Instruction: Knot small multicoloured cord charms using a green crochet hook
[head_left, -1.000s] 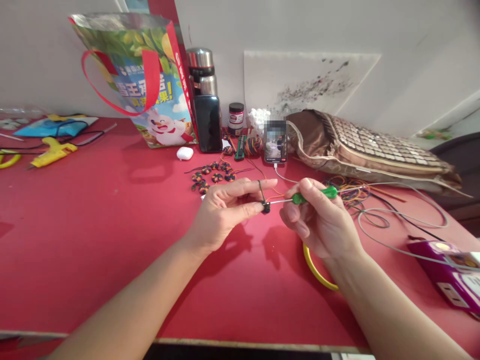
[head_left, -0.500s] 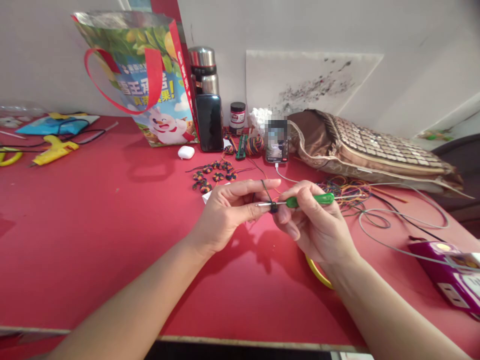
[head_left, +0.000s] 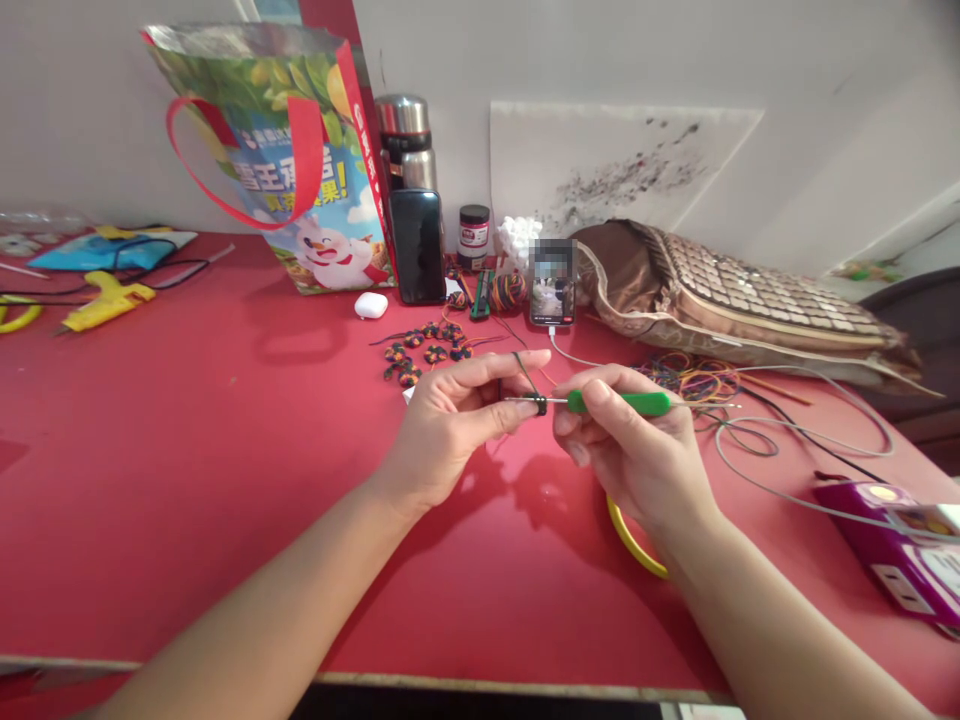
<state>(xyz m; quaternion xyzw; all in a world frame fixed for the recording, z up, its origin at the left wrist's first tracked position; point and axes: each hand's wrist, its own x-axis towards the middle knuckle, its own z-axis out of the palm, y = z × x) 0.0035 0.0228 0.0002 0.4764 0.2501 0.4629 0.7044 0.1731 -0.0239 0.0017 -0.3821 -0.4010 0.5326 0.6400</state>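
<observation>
In my right hand (head_left: 637,430) is a crochet hook (head_left: 619,403) with a green handle, held level between thumb and fingers. Its metal shaft points left, through a small dark piece of crochet (head_left: 537,404). My left hand (head_left: 465,420) pinches that piece between thumb and fingers. A dark strand of yarn (head_left: 527,370) runs from the piece up over the outstretched left index finger. Behind my left hand, several small multicoloured crocheted rounds (head_left: 435,353) lie on the red table (head_left: 225,500). Under my right wrist shows a yellow loop (head_left: 634,540), partly covered.
Toward the back stand a shopping bag (head_left: 330,200), a dark phone (head_left: 418,247), a steel flask (head_left: 407,130) and a lit phone (head_left: 552,290). Tangled yarn (head_left: 686,378) and a beaded cushion (head_left: 780,290) lie right. A purple power strip (head_left: 885,550) sits far right, a yellow glue gun (head_left: 105,302) left.
Both hands have shifted slightly left and up. The right hand with the hook has turned a little, and more bare shaft shows between handle and crochet piece.
</observation>
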